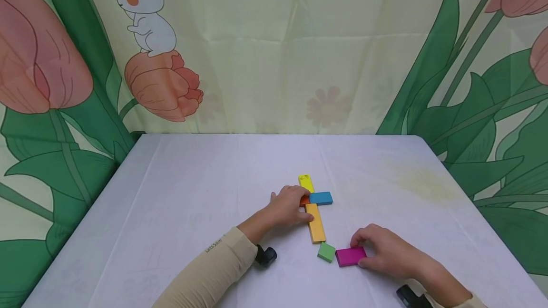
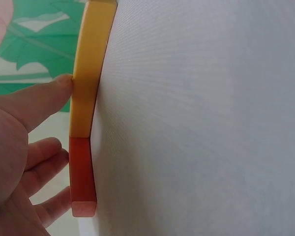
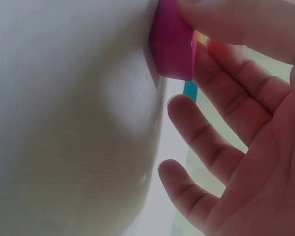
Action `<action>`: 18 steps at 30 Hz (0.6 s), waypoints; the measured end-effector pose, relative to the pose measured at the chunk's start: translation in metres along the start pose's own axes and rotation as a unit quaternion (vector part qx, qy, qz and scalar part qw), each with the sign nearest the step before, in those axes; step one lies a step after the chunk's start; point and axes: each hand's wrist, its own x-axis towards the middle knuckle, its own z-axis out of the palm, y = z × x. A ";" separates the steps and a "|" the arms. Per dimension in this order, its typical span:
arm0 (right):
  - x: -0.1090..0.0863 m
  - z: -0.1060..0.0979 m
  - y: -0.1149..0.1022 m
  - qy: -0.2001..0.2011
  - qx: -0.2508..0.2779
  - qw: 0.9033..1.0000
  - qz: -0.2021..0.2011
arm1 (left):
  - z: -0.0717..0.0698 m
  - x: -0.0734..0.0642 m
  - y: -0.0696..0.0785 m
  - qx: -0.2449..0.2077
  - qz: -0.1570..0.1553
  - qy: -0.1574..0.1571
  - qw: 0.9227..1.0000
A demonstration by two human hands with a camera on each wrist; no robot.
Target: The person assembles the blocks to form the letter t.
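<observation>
Several coloured wooden blocks form a figure on the white-covered table. My left hand (image 1: 286,207) rests over its left side. Its thumb touches the long orange-yellow block (image 1: 317,229), and the other fingers lie by the red block (image 2: 82,169), which they partly cover in the head view. A blue block (image 1: 323,198) and a yellow block (image 1: 305,182) adjoin the upper end. Below the orange-yellow block sits a tilted green block (image 1: 327,252). My right hand (image 1: 389,253) pinches a magenta block (image 1: 347,257) between thumb and fingers, just right of the green one.
The white tablecloth (image 1: 171,213) stretches around the blocks to the table's far edge. Behind it hangs a printed curtain (image 1: 257,61) with tulips and a rabbit. Black wrist cameras (image 1: 266,256) show at both cuffs.
</observation>
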 end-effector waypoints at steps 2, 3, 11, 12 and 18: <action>0.000 0.000 0.000 -0.001 0.001 1.000 -0.006 | 0.000 0.000 0.000 0.000 -0.001 0.000 1.000; 0.000 0.000 0.000 -0.001 0.001 1.000 -0.009 | 0.000 0.000 0.000 0.000 -0.002 -0.001 1.000; 0.000 0.000 0.000 0.001 0.007 1.000 -0.013 | 0.000 -0.001 0.001 -0.002 -0.002 -0.001 1.000; 0.000 0.000 0.001 0.001 0.006 1.000 -0.013 | 0.000 0.000 0.001 -0.002 -0.002 -0.001 1.000; 0.000 0.000 0.001 -0.002 0.011 1.000 -0.017 | 0.000 -0.001 0.001 -0.001 -0.001 -0.001 1.000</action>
